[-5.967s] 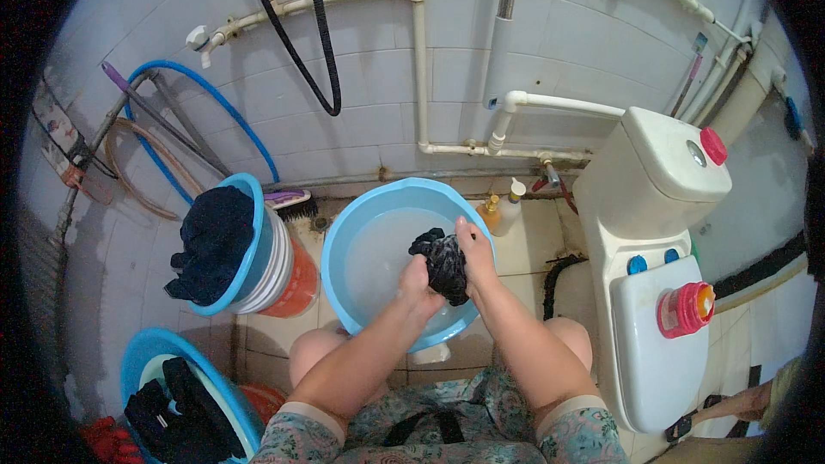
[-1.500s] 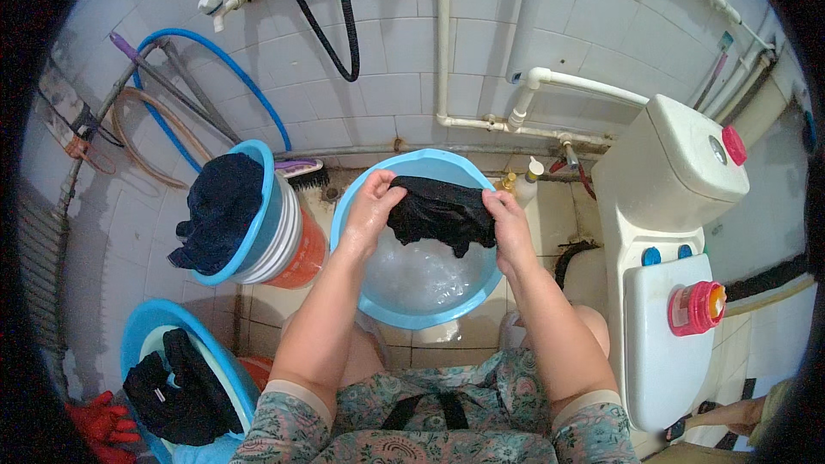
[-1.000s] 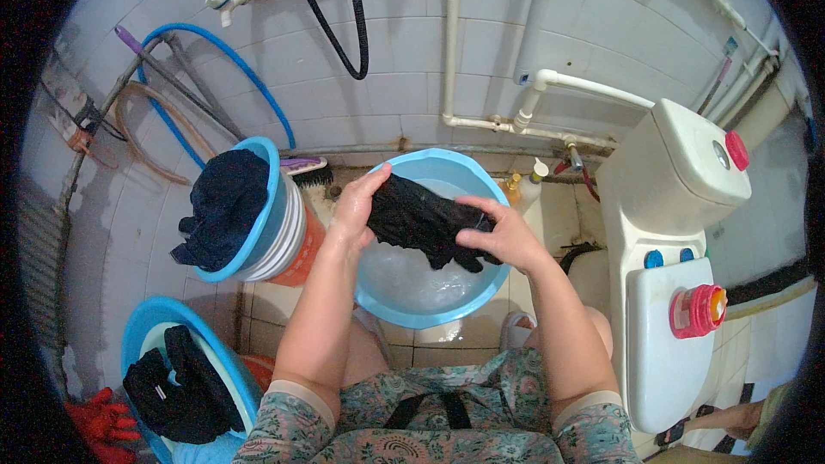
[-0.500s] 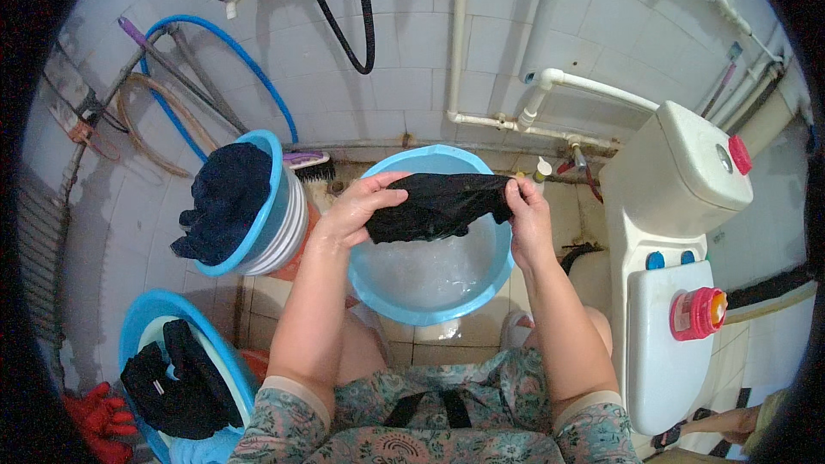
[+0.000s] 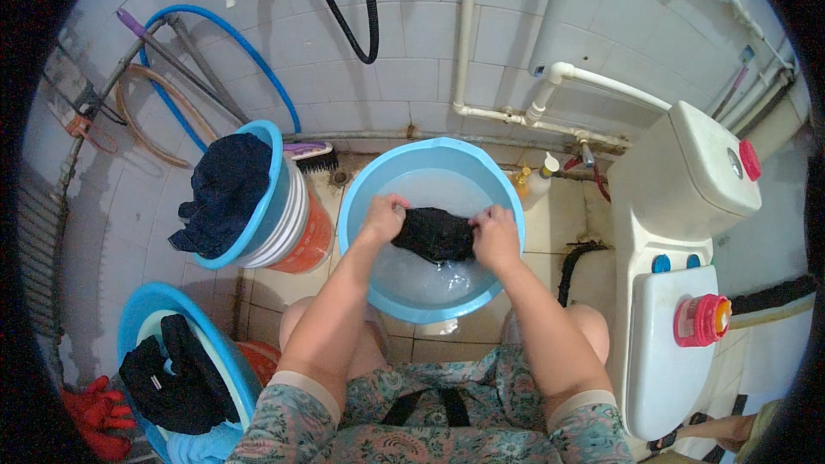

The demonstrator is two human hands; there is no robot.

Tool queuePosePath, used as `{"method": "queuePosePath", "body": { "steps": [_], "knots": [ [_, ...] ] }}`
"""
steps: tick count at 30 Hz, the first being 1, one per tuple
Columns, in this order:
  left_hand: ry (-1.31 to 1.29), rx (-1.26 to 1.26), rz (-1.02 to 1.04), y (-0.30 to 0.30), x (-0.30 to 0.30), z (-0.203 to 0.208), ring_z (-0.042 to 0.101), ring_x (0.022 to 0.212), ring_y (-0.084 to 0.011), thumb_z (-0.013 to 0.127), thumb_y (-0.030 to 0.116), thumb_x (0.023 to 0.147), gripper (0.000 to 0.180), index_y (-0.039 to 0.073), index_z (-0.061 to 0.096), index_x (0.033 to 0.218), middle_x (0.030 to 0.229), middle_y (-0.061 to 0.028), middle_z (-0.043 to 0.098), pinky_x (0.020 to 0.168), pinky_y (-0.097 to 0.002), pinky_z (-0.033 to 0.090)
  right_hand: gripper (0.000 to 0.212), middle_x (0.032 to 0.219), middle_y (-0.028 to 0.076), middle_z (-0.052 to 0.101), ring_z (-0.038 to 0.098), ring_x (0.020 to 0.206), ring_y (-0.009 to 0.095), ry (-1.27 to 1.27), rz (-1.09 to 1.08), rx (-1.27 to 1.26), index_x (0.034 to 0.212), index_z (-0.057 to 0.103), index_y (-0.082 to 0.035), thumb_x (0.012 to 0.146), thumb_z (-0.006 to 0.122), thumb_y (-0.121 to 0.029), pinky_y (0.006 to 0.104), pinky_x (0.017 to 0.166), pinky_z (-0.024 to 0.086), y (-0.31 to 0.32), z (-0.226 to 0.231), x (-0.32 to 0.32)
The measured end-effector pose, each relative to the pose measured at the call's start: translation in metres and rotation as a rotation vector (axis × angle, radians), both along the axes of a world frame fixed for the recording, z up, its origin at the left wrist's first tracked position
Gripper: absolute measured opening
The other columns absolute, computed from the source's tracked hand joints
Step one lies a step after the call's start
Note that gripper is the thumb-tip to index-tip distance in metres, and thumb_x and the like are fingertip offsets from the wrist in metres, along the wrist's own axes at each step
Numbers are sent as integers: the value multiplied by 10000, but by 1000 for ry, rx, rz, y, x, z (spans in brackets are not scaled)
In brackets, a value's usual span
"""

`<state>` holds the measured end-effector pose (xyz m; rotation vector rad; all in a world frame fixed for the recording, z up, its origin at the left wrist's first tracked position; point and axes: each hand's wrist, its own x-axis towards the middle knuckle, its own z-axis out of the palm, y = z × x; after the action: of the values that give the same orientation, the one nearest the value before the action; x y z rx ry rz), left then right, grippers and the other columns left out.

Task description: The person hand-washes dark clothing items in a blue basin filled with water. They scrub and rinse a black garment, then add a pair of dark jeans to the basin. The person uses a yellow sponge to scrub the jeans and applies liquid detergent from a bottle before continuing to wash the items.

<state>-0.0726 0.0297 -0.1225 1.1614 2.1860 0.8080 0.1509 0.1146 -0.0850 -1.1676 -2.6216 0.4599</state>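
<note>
A black wet cloth garment [image 5: 436, 235], whose exact kind I cannot make out, is stretched between my hands low over a light blue basin [image 5: 368, 290]. Cloudy, soapy water [image 5: 430, 279] fills the lower part of the basin, and the cloth's underside seems to touch it. Pinched at the garment's left end is my left hand [image 5: 385, 216], fingers closed. My right hand [image 5: 497, 236] grips the opposite end, thumb and fingers together. Both hands are inside the basin's rim.
To the left, dark clothes [image 5: 228, 189] heap over a blue basin on a bucket [image 5: 305, 236]. Nearer, another blue tub [image 5: 142, 314] holds black clothing. Red gloves [image 5: 99, 417] lie beside it. A toilet [image 5: 670, 378] stands right, pump bottles [image 5: 540, 179] behind the basin. A person's foot [image 5: 675, 438] shows lower right.
My hands have lowered the black garment from above the basin's far rim down to the water, drawing its ends closer together. The view has shifted slightly.
</note>
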Motion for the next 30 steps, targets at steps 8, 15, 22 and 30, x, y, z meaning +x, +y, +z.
{"method": "queuePosePath", "body": {
  "steps": [8, 15, 22, 30],
  "knots": [
    [318, -493, -333, -20, 56, -60, 164, 1316, -407, 671, 259, 728, 738, 218, 322, 1377, 1437, -127, 225, 1029, -586, 193, 937, 1465, 196, 106, 111, 1345, 383, -702, 115, -255, 1435, 77, -284, 728, 655, -494, 564, 1053, 155, -33, -18, -33],
    [132, -835, -425, 5, 48, -67, 385, 1227, -295, 440, 379, 875, 479, 107, 473, 1268, 1268, -150, 464, 1033, -440, 268, 387, 1083, 210, 592, 566, 1030, 334, -462, -85, -523, 1142, 581, -109, 771, 573, -219, 400, 896, 436, -5, -85, -33],
    [-1481, 26, 283, -2, 54, -31, 567, 978, -251, 495, 581, 829, 547, 101, 591, 1073, 1099, -137, 572, 783, -419, 492, 401, 1038, 165, 596, 576, 959, 333, 171, 264, -486, 1063, 587, -91, 667, 648, -92, 393, 844, 457, -29, 50, -38],
    [-1627, 258, 334, 12, 78, 72, 600, 846, -203, 643, 328, 824, 279, 82, 592, 945, 885, -68, 620, 781, -354, 504, 259, 848, 111, 560, 599, 822, 298, 238, 448, -177, 907, 582, -100, 749, 635, -297, 426, 698, 477, -79, 74, -35]
  ]
}}
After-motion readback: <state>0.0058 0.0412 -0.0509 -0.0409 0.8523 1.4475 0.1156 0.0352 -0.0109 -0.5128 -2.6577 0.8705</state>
